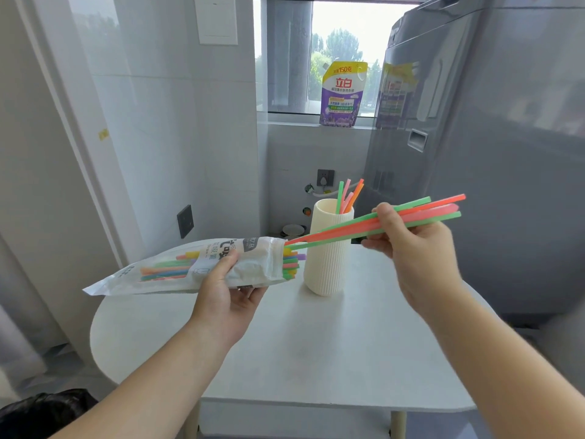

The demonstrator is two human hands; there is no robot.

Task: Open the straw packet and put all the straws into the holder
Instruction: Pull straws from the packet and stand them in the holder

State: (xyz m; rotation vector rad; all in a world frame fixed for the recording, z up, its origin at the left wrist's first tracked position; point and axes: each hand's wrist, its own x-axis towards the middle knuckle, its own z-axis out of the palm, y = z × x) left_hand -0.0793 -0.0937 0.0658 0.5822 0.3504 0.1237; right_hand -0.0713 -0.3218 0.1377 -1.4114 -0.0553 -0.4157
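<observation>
Right grip (411, 245) clamped on straws (421, 212) beside holder (329, 248); left grip (228, 286) around packet (190, 267).

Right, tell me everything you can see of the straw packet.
The straw packet is a long, flat bag of thin white plastic with a clear window and dark printed lettering. It lies roughly level above the white table, held from below by the left hand. Its right end is open, beside the ribbed cream holder. Coloured straws remain inside, tips poking out; the bundle in the right hand still reaches the opening.
</observation>
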